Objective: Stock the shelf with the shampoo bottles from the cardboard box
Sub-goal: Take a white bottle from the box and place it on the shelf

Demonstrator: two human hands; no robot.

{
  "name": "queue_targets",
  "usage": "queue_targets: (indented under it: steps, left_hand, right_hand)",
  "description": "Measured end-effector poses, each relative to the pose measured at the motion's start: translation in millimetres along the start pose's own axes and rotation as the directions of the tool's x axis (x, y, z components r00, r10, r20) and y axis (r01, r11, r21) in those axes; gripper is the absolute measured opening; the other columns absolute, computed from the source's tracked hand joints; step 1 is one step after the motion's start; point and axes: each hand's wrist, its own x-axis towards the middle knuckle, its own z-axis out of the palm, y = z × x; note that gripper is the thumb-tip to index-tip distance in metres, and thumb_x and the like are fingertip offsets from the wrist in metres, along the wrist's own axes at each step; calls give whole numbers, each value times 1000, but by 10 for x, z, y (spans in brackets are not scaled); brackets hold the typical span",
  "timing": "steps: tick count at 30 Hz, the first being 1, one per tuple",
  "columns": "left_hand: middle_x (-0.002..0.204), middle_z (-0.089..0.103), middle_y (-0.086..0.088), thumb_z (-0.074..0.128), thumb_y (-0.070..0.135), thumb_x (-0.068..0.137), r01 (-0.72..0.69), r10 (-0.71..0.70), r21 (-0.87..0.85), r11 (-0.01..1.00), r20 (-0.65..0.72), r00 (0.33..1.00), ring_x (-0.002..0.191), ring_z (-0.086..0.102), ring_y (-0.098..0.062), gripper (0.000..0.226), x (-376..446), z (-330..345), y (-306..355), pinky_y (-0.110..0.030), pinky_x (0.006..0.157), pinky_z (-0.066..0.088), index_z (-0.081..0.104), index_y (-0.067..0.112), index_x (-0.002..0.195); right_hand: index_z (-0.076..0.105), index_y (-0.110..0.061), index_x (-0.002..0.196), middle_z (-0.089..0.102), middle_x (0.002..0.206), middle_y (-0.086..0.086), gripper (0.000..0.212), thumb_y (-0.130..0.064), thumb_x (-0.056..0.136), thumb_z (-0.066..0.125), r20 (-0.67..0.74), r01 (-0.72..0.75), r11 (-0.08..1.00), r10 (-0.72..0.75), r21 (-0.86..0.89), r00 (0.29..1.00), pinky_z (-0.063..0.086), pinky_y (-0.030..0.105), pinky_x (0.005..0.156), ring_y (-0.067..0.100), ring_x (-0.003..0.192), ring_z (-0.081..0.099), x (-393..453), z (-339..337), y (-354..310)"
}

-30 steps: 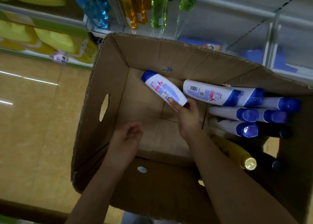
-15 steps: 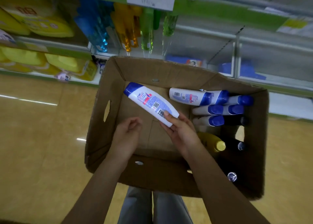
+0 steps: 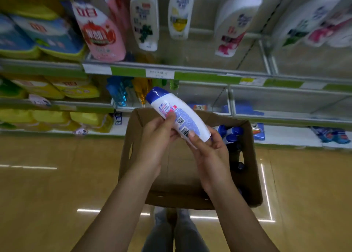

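Shampoo bottle (image 3: pixel 177 114) between both hands' fingers (image 3: pixel 192 137) (tilted)

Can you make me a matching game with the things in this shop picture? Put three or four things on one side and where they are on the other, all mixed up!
Things:
1. white shampoo bottle with a blue cap
2. brown cardboard box
3. pink bottle with a red fruit picture
4. yellow refill bags

Places:
A. on the floor by the person's feet
B. on a low shelf at the left
C. held in both hands above the box
D. on an upper shelf

Pairs: 1-C, 2-A, 3-D, 4-B
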Motion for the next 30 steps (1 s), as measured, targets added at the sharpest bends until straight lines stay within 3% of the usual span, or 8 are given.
queue_targets:
  steps: [4, 10, 13, 16, 21, 24, 26, 30]
  left_hand:
    - [89, 74, -1, 67, 32, 85, -80, 79, 44, 996, 35, 996, 88, 70, -16, 25, -232, 68, 218, -33, 79, 56, 67, 12, 99]
    - [83, 70, -7, 70, 27, 82, -38, 42, -35, 999, 100, 994, 82, 67, -18, 26, -498, 58, 527, -31, 75, 54, 66, 7, 98]
    - [89, 72, -12, 68, 27, 84, -25, 29, -32, 999, 132, 991, 85, 68, -20, 28, -581, 53, 644, -31, 73, 53, 66, 6, 101]
    - [90, 72, -14, 65, 27, 85, -33, 35, -17, 999, 139, 990, 83, 68, -23, 27, -653, 113, 757, -34, 75, 55, 68, 4, 99]
    - [100, 72, -14, 62, 30, 86, 41, -20, -81, 996, 242, 970, 93, 69, -25, 32, -811, 246, 931, -37, 81, 55, 63, 9, 110]
    - [94, 71, -14, 55, 34, 90, 44, -7, -97, 994, 351, 936, 87, 68, -23, 34, -912, 329, 1002, -35, 77, 54, 57, 11, 115]
    - [93, 71, -13, 53, 36, 89, 46, -5, -87, 995, 414, 910, 88, 68, -23, 41, -971, 366, 1029, -35, 79, 54, 54, 10, 120]
    - [97, 71, -10, 59, 44, 82, 46, 9, -97, 994, 504, 864, 91, 68, -22, 60, -1048, 385, 1065, -33, 79, 54, 48, 8, 129]
  right_hand:
    - [60, -8, 112, 70, 113, 8, 43, 0, 73, 76, 26, 186, 969, -184, -162, 982, 55, 31, 88, 20, 109, 66, -359, 188, -155]
    - [61, -14, 113, 68, 113, -7, 41, 0, 77, 75, 210, 399, 836, -343, -376, 916, 55, 29, 89, 10, 109, 64, -753, 289, -348]
    - [62, -22, 119, 65, 118, -20, 47, -15, 76, 79, 325, 463, 741, -338, -487, 883, 54, 36, 95, 3, 116, 59, -859, 250, -495]
    - [67, -29, 118, 63, 126, -16, 44, -39, 76, 76, 397, 524, 665, -350, -533, 848, 50, 39, 98, 8, 123, 54, -877, 219, -724]
    - [69, -22, 108, 63, 122, -10, 22, -21, 86, 67, 379, 534, 704, -385, -469, 841, 53, 14, 76, -4, 100, 64, -720, 415, -1315]
    - [66, -27, 114, 63, 118, -15, 27, -24, 87, 69, 392, 516, 643, -341, -566, 854, 53, 14, 66, -4, 95, 64, -547, 577, -1660]
    - [63, -31, 119, 63, 119, -15, 34, -29, 86, 71, 408, 492, 599, -282, -632, 868, 53, 17, 80, -2, 106, 60, -431, 662, -1830]
    - [60, -20, 123, 70, 104, -9, 43, -29, 83, 72, 426, 322, 707, -32, -629, 904, 52, 26, 86, 12, 100, 67, -324, 764, -2072]
